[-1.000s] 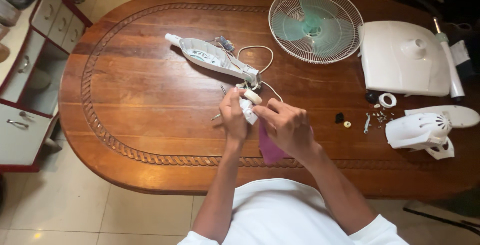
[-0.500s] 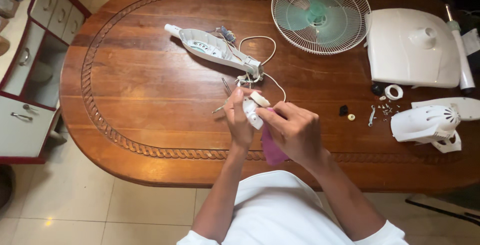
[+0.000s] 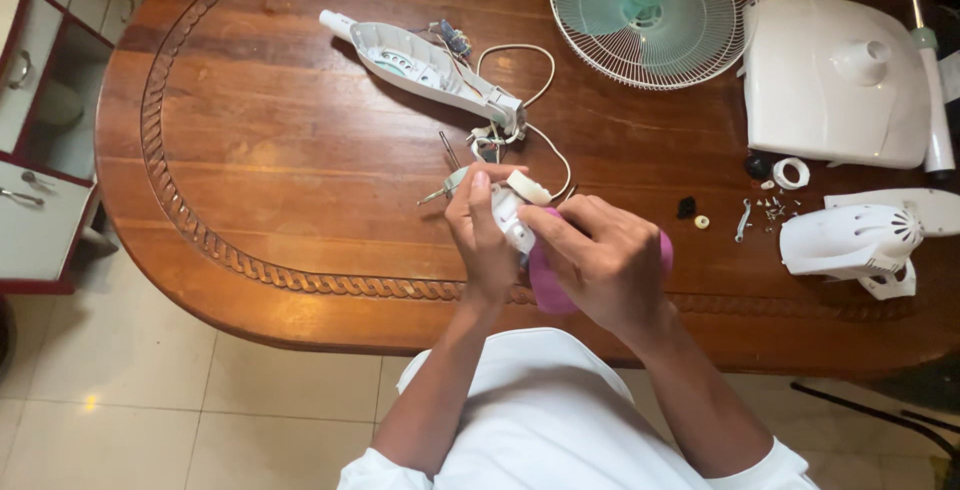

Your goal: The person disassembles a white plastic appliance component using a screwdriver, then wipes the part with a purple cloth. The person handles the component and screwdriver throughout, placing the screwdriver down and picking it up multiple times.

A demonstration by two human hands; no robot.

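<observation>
Two hands meet over the near edge of the oval carved wooden table (image 3: 250, 150). Left hand (image 3: 485, 235) is curled, fingers wrapped around a small white plastic part (image 3: 512, 212), thumb pressing along its top. Right hand (image 3: 605, 260) is closed too, pinching the same white part from the other side while a purple rounded handle (image 3: 545, 285) pokes out beneath its palm; what the handle belongs to I cannot tell. The white part is blocky and pale, with a cream tab at its upper end, held just above the tabletop in front of the person's chest.

Count across the table: one long white plastic fan neck shell (image 3: 420, 65) with loose white wires trailing toward the hands, one round wire fan guard with green blades (image 3: 650, 10), one flat white fan base (image 3: 835, 80), one white vented motor cover (image 3: 850, 240), one small white ring (image 3: 790, 172), and a scatter of tiny screws (image 3: 770, 210).
</observation>
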